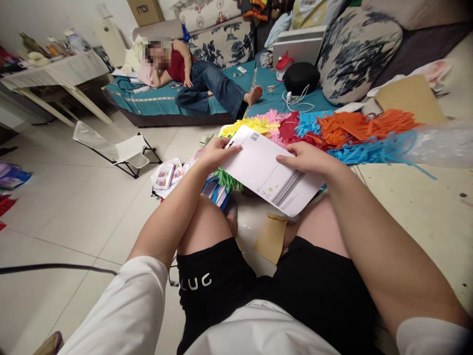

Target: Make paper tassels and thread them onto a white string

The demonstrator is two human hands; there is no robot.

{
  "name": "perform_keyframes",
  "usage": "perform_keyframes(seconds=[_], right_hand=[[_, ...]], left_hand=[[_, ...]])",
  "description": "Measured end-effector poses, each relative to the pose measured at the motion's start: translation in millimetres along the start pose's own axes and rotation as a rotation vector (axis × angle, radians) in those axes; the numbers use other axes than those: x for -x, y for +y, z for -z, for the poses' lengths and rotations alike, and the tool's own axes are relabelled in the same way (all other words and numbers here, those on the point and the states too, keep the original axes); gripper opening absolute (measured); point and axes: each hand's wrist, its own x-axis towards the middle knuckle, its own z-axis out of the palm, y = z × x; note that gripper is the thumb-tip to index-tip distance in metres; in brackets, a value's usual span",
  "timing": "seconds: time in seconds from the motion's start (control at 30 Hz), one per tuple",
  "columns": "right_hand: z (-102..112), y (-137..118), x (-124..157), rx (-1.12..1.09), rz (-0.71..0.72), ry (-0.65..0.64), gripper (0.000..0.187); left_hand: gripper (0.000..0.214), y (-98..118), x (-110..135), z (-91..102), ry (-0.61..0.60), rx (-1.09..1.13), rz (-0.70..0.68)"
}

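Between my two hands I hold a white printed card [254, 165], tilted above my lap, with small print, a barcode and a hang hole at its upper left. My left hand [218, 152] pinches its left edge, thumb on top. My right hand [306, 158] grips the upper right edge, thumb lying across the face and the other fingers hidden beneath. Just beyond the card lie heaps of fringed paper: yellow [247, 125], red [290, 130], orange [365, 128] and blue [369, 150]. Green fringe [226, 180] shows under the card's left side.
A brown paper envelope [271, 239] rests between my legs. Printed packets [166, 176] are stacked to the left, near a small folding chair [123, 148]. Another person [207, 81] lies on the teal-covered sofa [155, 101] ahead. A pale tabletop [410, 192] extends at right.
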Motion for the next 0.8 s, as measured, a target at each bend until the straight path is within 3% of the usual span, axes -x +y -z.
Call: perform_keyframes(seconds=[0.17, 0.27, 0.37, 0.43, 0.5, 0.57, 0.67, 0.8], right_hand=[[5.0, 4.6, 1.0, -0.027, 0.006, 0.006, 0.031], [3.0, 14.7, -3.5, -0.092, 0.013, 0.060, 0.034], [-5.3, 25.9, -14.9, -0.389, 0.051, 0.269, 0.046], [-16.2, 27.7, -23.9, -0.687, 0.127, 0.377, 0.051], [-30.8, 23.8, -31.1, -0.901, 0.205, 0.384, 0.054], [-47.0, 16.7, -34.8, -0.973, 0.234, 0.330, 0.058], [-68.7, 7.2, -34.9, -0.927, 0.209, 0.302, 0.060], [-86.6, 2.6, -36.0, -0.872, 0.193, 0.423, 0.048]], left_hand=[[0.047, 3.1, -2.6, 2.0, -0.022, 0.096, 0.008], [0.041, 7.4, -5.7, 8.1, 0.062, 0.212, -0.032], [0.051, 15.1, -4.2, 15.9, 0.123, 0.399, -0.070], [0.065, 19.0, -1.1, 15.4, 0.096, 0.480, -0.063], [0.073, 19.3, 1.2, 7.2, 0.051, 0.490, -0.022], [0.069, 16.2, 1.2, -7.1, 0.015, 0.449, 0.006], [0.048, 9.4, -2.1, -30.3, 0.061, 0.402, -0.040], [0.028, 5.5, -5.4, -47.8, 0.175, 0.403, -0.047]])
